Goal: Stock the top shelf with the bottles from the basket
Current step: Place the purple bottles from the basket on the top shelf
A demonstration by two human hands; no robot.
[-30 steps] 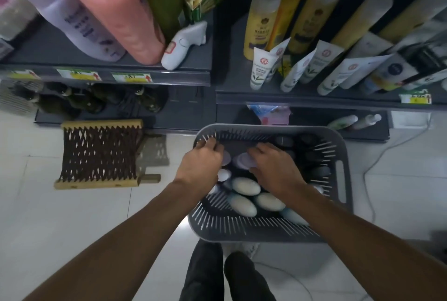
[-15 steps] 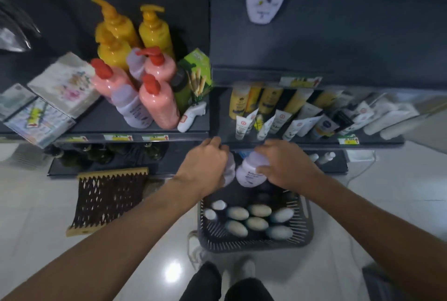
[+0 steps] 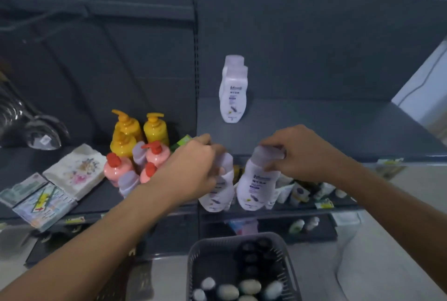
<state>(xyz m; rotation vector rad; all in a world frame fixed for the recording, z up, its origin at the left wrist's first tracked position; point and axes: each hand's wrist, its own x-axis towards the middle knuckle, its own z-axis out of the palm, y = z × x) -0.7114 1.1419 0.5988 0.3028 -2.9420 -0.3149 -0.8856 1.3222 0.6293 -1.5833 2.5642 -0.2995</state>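
My left hand (image 3: 191,167) grips a pale lilac bottle (image 3: 219,192) by its top, and a second similar bottle may hang behind it. My right hand (image 3: 304,153) holds another lilac bottle (image 3: 257,184) by its cap. Both hang just below the front edge of the dark top shelf (image 3: 326,129). On that shelf stand two lilac bottles (image 3: 233,90), one behind the other. The grey basket (image 3: 193,257) sits on the floor below, with several pale and dark bottle caps inside.
To the left, a lower shelf carries yellow pump bottles (image 3: 140,129), pink pump bottles (image 3: 118,167) and packs of napkins (image 3: 75,170). Tubes and small items (image 3: 302,192) fill the shelf under my right hand. A white wall (image 3: 425,88) borders the right end.
Both hands rose from the basket, each lifting a lilac bottle up to the top shelf's edge. The view tilted upward, and the basket now lies at the bottom of the frame.
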